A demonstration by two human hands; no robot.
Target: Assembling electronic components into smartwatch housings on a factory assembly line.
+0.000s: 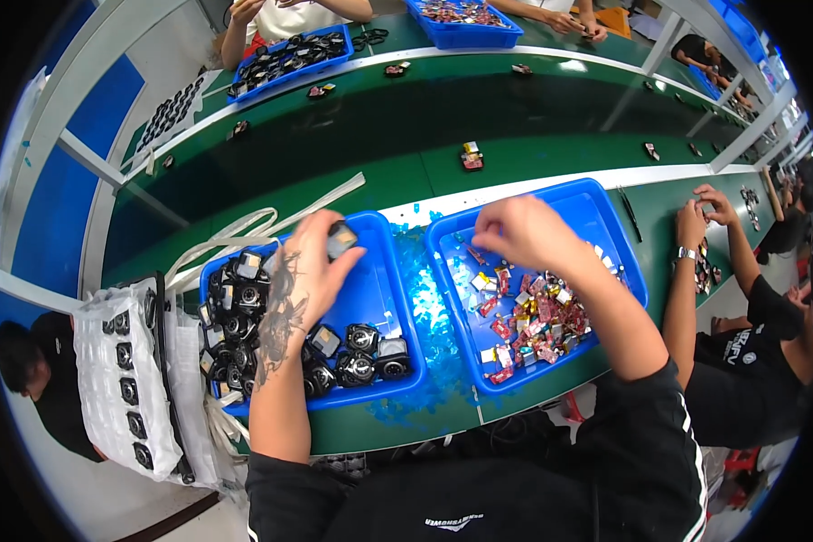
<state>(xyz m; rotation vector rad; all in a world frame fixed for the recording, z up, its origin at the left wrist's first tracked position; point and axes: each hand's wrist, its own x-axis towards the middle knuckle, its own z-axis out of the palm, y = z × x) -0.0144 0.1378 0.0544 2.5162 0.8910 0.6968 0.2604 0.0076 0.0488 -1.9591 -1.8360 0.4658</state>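
My left hand [312, 275], its forearm tattooed, is over the left blue tray [413, 348]. A small black case with a grey face [341, 239] is gripped between its thumb and fingers. Several similar black cases with round dials [357, 366] lie heaped in that tray. Above the far part of the right blue tray [640, 271], my right hand [526, 233] is closed with its fingertips pinched together; whatever they hold, if anything, is hidden. Small red circuit boards with yellow and silver parts [542, 312] are piled below it in that tray.
Blue scraps [425, 298] litter the green bench between the trays. Pale strips [271, 221] lie behind the left tray; a white sheet of cases [122, 379] stands left. Black tweezers [629, 215] lie right, near a co-worker's hands [700, 217]. A conveyor [379, 117] carries boards beyond.
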